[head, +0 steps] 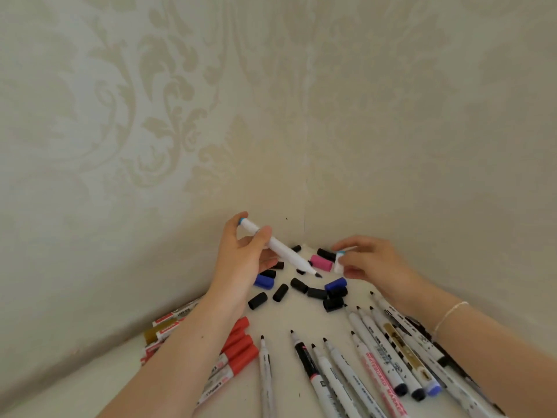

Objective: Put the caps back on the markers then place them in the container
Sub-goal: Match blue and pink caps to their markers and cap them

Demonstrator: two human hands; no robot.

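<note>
Both bare forearms are reaching forward from the bottom of the view, converging toward the corner ahead. The left hand (244,254) is lifted above the surface, its thumb and curled fingers pinching a white marker (275,244) along the barrel, with the uncapped tip pointing down and to the right. The right hand (369,260) is lying lower and palm down, its fingertips pinching a small white cap (339,262) with a teal end. The right wrist is wearing a thin white bracelet (450,315). The two hands are near each other but apart.
</note>
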